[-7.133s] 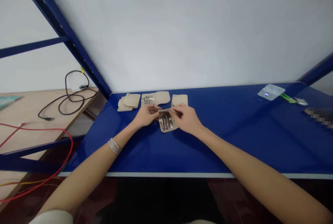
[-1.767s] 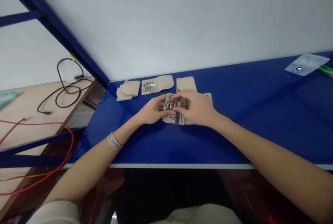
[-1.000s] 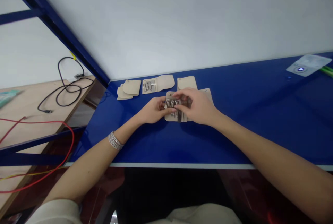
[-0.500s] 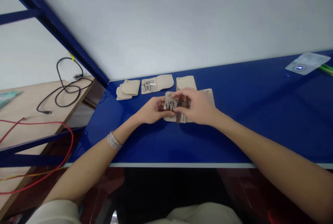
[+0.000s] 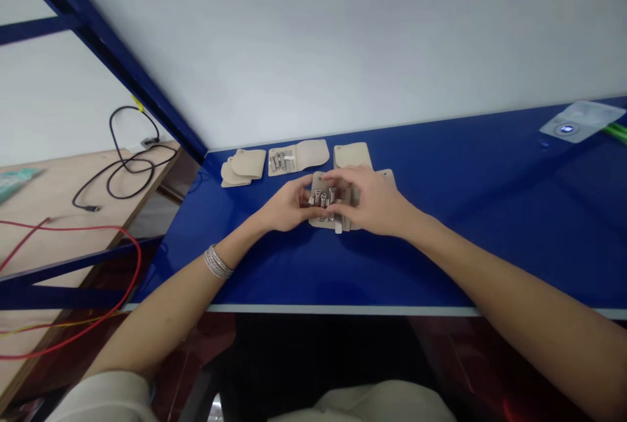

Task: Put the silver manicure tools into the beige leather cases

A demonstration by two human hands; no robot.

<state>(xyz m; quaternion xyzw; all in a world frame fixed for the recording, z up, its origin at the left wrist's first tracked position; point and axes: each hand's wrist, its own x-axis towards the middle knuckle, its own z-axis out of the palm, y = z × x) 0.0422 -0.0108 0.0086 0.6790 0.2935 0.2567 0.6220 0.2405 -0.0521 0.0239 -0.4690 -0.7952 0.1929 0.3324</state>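
Note:
My left hand (image 5: 288,206) is closed on the left edge of an open beige manicure case (image 5: 318,183), its thumb lying across the front. Several silver nail clippers (image 5: 324,198) stand side by side in the case. From the right, my right hand (image 5: 379,203) grips the case near its middle, thumb and fingers curved around a strip beside the clippers. A pale, narrow piece (image 5: 338,225) sticks out below the right thumb. My right hand hides much of the case's right half.
Behind my hands, a second open case (image 5: 311,153) with clippers lies on the blue table (image 5: 274,272). Folded beige cases (image 5: 248,164) overlap at the left, and another beige case (image 5: 353,154) sits behind my right hand. A clear packet (image 5: 580,120) lies far right.
The dark strip beside the clippers now looks pale, with a narrow piece showing at the lower edge. Both hands keep nearly the same place, and the view has shifted slightly.

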